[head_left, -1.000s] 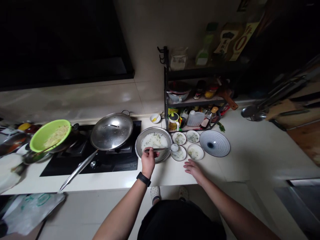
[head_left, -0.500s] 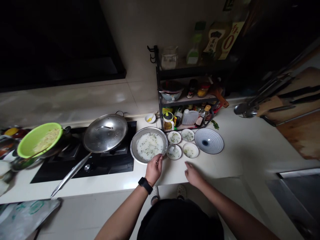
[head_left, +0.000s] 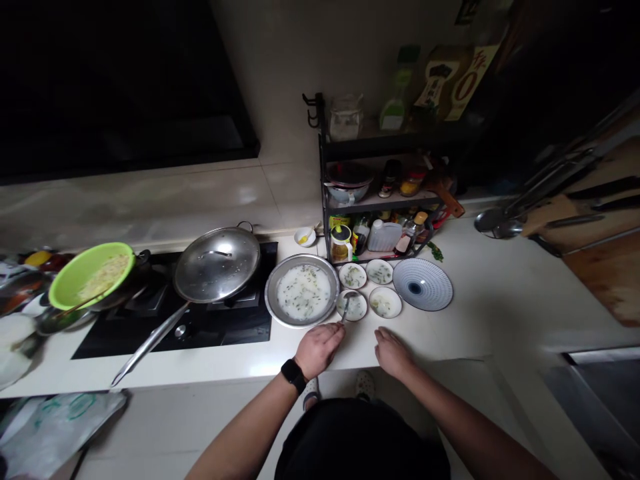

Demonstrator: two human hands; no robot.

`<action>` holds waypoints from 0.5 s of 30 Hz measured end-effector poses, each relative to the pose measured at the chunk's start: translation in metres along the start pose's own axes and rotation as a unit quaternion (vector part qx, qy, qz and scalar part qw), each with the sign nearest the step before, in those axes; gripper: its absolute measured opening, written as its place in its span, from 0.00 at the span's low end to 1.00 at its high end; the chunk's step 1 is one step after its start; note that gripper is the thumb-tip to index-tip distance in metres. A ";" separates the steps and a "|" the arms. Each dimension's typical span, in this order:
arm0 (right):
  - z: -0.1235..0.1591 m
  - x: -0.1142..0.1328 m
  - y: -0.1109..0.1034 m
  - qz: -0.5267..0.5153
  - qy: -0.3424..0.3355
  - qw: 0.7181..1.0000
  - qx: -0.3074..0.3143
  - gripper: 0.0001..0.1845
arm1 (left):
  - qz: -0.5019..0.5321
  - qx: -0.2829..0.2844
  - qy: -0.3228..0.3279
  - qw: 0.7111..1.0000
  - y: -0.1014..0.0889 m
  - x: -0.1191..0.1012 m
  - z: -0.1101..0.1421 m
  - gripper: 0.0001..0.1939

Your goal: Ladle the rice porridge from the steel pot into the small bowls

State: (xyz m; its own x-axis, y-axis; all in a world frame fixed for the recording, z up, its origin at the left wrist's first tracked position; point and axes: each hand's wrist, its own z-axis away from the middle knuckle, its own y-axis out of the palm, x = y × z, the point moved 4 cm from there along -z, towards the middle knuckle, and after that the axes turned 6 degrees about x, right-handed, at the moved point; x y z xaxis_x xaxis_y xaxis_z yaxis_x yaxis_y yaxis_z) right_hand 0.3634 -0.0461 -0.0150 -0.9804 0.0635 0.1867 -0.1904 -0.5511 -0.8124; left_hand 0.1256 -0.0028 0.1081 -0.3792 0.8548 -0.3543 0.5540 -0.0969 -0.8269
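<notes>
My left hand [head_left: 320, 350], with a dark watch on its wrist, is closed on the handle of a metal spoon [head_left: 346, 305]. The spoon's head is at the front-left small bowl [head_left: 362, 314], which holds pale liquid with green bits. Close by on the left stands a metal basin [head_left: 271, 293] of white liquid with green pieces. My right hand [head_left: 393, 353] has its fingers curled, nothing visible in them, just in front of the front-right small bowl [head_left: 397, 310]. Two more small bowls, a back-left one [head_left: 353, 285] and a back-right one [head_left: 380, 281], sit behind these.
A patterned blue-and-white bowl [head_left: 435, 283] stands right of the small bowls. Behind them rises a dark rack [head_left: 385, 203] of bottles and jars. On the left, a lidded pan [head_left: 217, 263] sits on the stove [head_left: 220, 333], its handle toward the front. Further left is a green basin [head_left: 63, 287].
My left hand has moved from the metal basin's edge rightward, bringing the spoon to the front-left small bowl. My right hand's outstretched finger has curled in.
</notes>
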 end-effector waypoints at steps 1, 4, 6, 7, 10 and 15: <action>0.000 0.000 0.000 0.003 0.000 1.000 -0.001 0.31 | 0.000 -0.001 0.000 1.000 0.000 0.000 0.000 0.21; 0.000 0.001 0.000 0.009 0.001 1.000 -0.002 0.31 | 0.002 -0.004 -0.001 1.000 0.001 -0.002 0.001 0.21; -0.001 0.001 0.001 0.007 0.001 1.000 -0.004 0.31 | 0.005 -0.005 -0.001 1.000 0.000 -0.004 0.000 0.22; -0.001 0.001 0.001 0.005 0.002 1.000 -0.006 0.31 | 0.007 -0.005 -0.002 1.000 -0.001 -0.005 0.000 0.22; -0.001 0.000 0.003 0.003 0.002 1.000 -0.008 0.31 | 0.020 -0.004 -0.006 1.000 -0.002 -0.007 0.001 0.22; -0.001 0.000 0.003 -0.001 0.003 1.000 -0.009 0.30 | 0.132 -0.049 -0.131 0.981 0.001 0.001 0.002 0.16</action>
State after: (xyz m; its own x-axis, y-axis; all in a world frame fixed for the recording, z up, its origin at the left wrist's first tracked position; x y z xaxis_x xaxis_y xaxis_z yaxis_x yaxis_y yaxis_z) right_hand 0.3626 -0.0469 -0.0174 -0.9803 0.0696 0.1850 -0.1932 -0.5357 -0.8220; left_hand 0.1242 -0.0030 0.1061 -0.3836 0.6449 -0.6610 0.7224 -0.2363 -0.6498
